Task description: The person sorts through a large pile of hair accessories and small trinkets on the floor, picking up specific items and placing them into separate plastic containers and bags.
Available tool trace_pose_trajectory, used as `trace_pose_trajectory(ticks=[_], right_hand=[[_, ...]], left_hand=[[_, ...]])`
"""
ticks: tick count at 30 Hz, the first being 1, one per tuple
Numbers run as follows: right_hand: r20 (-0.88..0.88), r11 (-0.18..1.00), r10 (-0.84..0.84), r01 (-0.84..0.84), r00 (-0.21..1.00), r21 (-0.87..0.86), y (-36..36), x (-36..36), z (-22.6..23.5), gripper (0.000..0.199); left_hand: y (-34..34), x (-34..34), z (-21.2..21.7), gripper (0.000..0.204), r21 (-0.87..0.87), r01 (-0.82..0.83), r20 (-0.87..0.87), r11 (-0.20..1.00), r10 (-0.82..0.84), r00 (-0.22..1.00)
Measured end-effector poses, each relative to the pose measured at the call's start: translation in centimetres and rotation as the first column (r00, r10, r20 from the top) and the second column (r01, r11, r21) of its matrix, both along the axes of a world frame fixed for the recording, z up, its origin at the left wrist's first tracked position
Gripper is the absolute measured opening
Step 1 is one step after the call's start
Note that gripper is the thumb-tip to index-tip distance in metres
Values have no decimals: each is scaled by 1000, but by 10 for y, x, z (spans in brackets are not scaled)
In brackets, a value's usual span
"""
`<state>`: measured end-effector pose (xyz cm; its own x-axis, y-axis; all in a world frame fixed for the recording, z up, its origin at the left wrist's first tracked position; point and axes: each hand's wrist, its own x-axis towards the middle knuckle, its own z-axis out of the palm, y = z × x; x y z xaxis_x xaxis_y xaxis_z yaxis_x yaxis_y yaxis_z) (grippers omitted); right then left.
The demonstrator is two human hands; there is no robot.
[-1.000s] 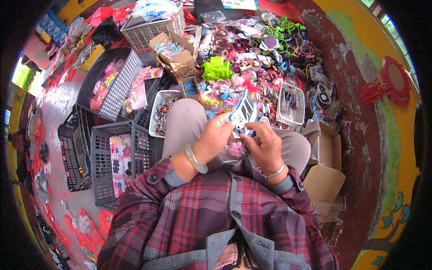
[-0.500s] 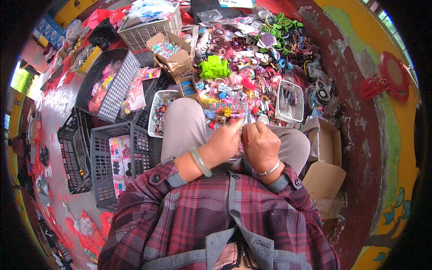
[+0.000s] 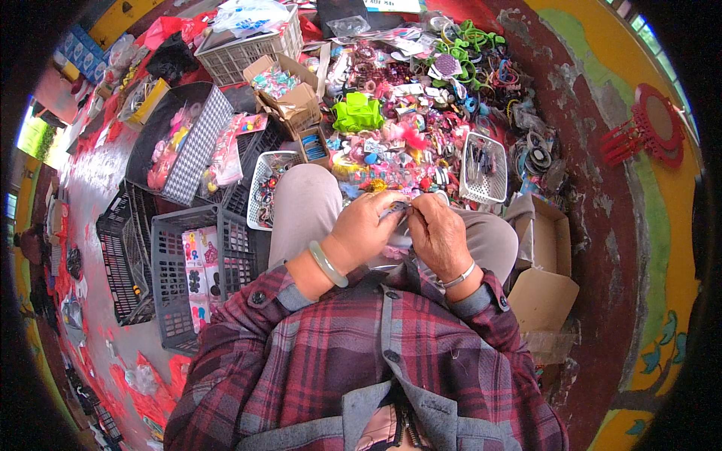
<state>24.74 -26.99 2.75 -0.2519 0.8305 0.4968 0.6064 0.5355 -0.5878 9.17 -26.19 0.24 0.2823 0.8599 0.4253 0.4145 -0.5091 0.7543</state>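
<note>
My left hand point(image 3: 367, 229), with a pale green bangle at its wrist, meets my right hand point(image 3: 438, 233) above my lap. Fingers of both hands are pinched together around something small and thin, greyish, mostly hidden; its kind cannot be made out. A silvery bracelet circles my right wrist. Beyond the hands spreads a large heap of hair accessories point(image 3: 410, 120), with a bright green ruffled piece point(image 3: 359, 113) on it. By my left knee stands a white basket point(image 3: 259, 214) of small items; past my right knee, another white basket point(image 3: 483, 198) holds slim dark pieces.
A grey plastic crate point(image 3: 169, 263) with carded accessories stands at my left, beside a checkered box point(image 3: 204, 139). Farther off are an open cardboard box point(image 3: 295, 109) and a pale crate point(image 3: 248, 56). An open carton point(image 3: 553, 240) sits at my right. A red round ornament point(image 3: 662, 131) lies far right.
Both hands have turned and drawn slightly apart at the wrists, their fingertips still together. The thin piece that stood upright above the fingers now lies lower between them.
</note>
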Motion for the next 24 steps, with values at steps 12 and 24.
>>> trace_pose_trajectory(ticks=[12,24], right_hand=[[-444,904,-100,-105,891,-414,13,15,-16,15],[-203,879,-56,-48,978,-474,5,0,-39,40]], left_hand=[[3,-10,-4,19,-502,29,114,865,32,993],[10,-13,-21,24,-554,78,284,829,100,954]])
